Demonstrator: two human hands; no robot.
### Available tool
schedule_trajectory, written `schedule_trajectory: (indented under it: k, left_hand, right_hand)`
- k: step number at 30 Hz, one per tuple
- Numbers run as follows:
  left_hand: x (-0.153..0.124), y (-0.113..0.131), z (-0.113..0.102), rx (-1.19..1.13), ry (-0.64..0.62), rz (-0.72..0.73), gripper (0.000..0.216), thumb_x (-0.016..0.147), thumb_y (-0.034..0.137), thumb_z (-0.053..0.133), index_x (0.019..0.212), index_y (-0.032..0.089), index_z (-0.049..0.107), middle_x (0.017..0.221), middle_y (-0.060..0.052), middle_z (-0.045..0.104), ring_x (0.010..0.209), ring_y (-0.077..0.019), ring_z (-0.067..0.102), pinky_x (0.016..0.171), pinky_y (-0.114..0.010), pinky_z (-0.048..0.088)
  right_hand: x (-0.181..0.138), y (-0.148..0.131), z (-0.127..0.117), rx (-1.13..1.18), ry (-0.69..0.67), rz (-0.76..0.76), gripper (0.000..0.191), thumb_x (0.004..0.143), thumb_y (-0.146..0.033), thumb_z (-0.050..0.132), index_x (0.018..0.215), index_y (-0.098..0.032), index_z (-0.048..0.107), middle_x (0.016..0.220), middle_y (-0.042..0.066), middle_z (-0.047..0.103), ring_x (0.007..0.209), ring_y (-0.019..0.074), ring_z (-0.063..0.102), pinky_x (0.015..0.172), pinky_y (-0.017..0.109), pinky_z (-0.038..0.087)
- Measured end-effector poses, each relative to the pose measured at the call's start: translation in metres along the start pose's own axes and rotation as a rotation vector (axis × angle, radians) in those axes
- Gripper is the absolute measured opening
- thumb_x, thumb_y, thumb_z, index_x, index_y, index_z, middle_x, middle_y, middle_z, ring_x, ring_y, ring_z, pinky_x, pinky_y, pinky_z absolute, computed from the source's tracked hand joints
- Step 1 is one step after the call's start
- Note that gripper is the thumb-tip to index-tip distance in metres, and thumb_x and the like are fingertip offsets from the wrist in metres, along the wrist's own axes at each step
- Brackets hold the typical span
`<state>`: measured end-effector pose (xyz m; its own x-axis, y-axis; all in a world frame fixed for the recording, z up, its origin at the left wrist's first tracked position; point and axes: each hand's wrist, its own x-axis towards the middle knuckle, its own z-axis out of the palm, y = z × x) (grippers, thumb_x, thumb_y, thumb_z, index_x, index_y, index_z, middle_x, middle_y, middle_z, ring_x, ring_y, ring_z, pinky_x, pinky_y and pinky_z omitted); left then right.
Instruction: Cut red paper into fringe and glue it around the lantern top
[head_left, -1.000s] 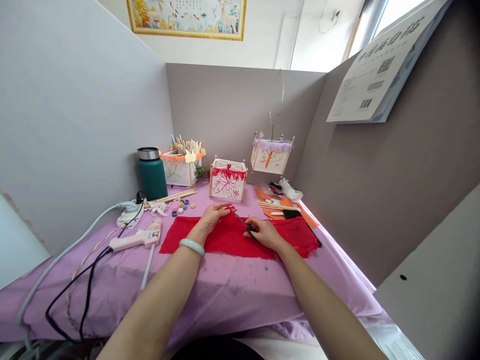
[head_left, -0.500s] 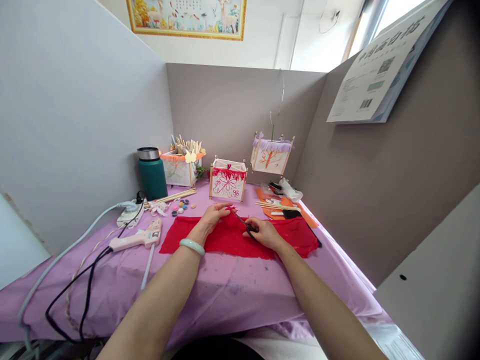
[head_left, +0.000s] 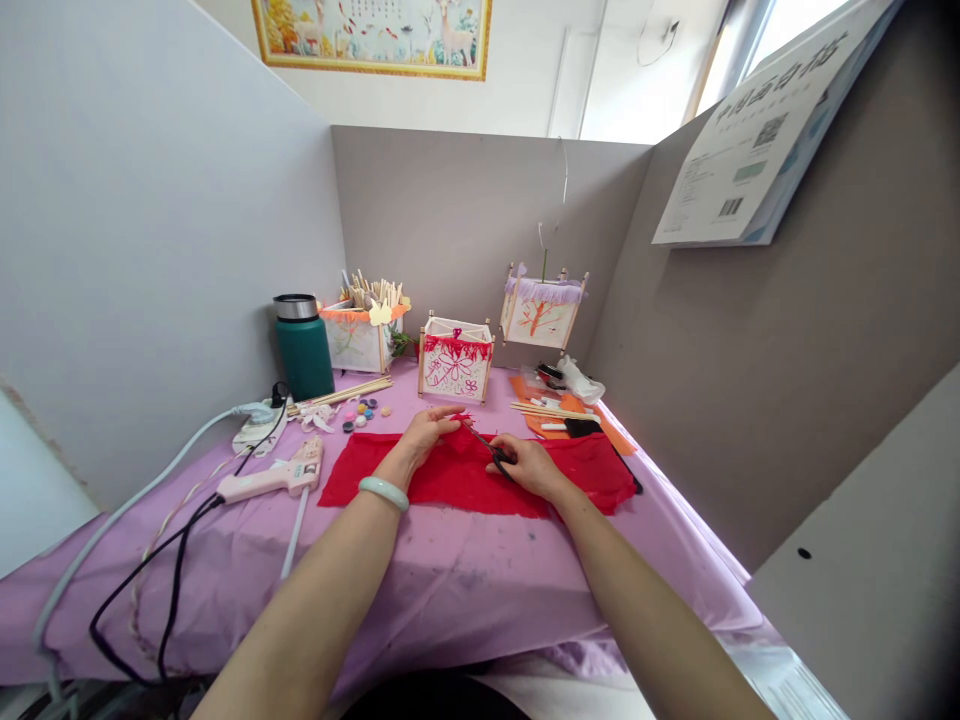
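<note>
**Right at the cloth's far edge: a pinch and a pair of scissors**

From the head camera, our left hand [head_left: 424, 430] lies on the red cloth [head_left: 450, 482], its fingers closed in a narrow pinch on a raised bit of the cloth's far edge. Our right hand [head_left: 529, 463] is closed around the handles of dark scissors [head_left: 484, 448], whose blades point up and left toward that pinched bit; whether the blades are parted we cannot tell. The cloth lies spread on the purple table cover [head_left: 450, 585], mid-table, under both hands. A pale green bangle [head_left: 383, 491] sits on the left wrist.

A pink glue gun [head_left: 274, 478] lies just left of the cloth; its label is too small to read. On the right partition hangs a white poster [head_left: 757, 140] with large characters and QR codes, unreadable at this slant. The framed picture [head_left: 375, 30] high on the back wall carries tiny characters we cannot make out.
</note>
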<state>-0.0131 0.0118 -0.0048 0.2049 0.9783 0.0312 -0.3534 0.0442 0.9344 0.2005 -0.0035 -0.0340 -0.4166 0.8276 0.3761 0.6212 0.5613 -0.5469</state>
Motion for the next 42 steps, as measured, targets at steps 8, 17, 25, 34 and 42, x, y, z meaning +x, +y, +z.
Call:
schedule_trajectory:
  k: [8,17,25,34,42]
  left_hand:
    - [-0.002,0.002,0.002,0.002,0.019,-0.003,0.043,0.063,0.009,0.068,0.106,0.008,0.061,0.084,-0.011,0.07,0.068,-0.0162,0.065,0.067,-0.027,0.05]
    - [-0.002,0.001,0.001,0.037,0.033,0.005,0.045,0.059,0.011,0.072,0.103,0.01,0.064,0.079,-0.008,0.069,0.063,-0.0147,0.063,0.066,-0.027,0.049]
    - [0.003,-0.001,-0.004,-0.021,0.022,0.025,0.046,0.061,0.009,0.07,0.107,0.01,0.062,0.081,-0.009,0.069,0.064,-0.0145,0.063,0.063,-0.025,0.05]
    - [0.007,-0.001,-0.008,-0.038,0.09,0.089,0.051,0.061,0.01,0.072,0.11,0.008,0.06,0.082,-0.011,0.07,0.058,-0.013,0.063,0.059,-0.023,0.049]
    - [0.007,-0.002,-0.008,-0.023,0.076,0.095,0.048,0.061,0.013,0.073,0.108,0.01,0.062,0.089,-0.013,0.069,0.067,-0.0162,0.065,0.063,-0.025,0.05]
  right_hand:
    - [0.0,0.0,0.001,-0.013,0.027,0.005,0.032,0.068,-0.042,0.067,0.09,-0.02,0.061,0.062,-0.004,0.052,0.055,0.0098,0.046,0.053,0.019,0.031]
    - [0.001,0.002,0.0,-0.056,0.07,0.025,0.033,0.068,-0.041,0.067,0.093,-0.021,0.062,0.062,-0.003,0.055,0.055,0.0102,0.046,0.053,0.02,0.031]
    - [0.001,0.003,0.0,-0.064,0.078,0.054,0.034,0.068,-0.043,0.066,0.094,-0.021,0.061,0.063,-0.003,0.056,0.056,0.0108,0.048,0.054,0.02,0.032]
    - [0.0,0.001,-0.001,-0.05,0.05,0.013,0.034,0.069,-0.043,0.065,0.094,-0.02,0.061,0.062,-0.003,0.055,0.056,0.0107,0.048,0.053,0.02,0.032]
    - [-0.001,-0.002,-0.001,-0.011,0.022,-0.012,0.032,0.07,-0.043,0.064,0.093,-0.021,0.062,0.064,-0.002,0.055,0.058,0.011,0.048,0.053,0.02,0.032]
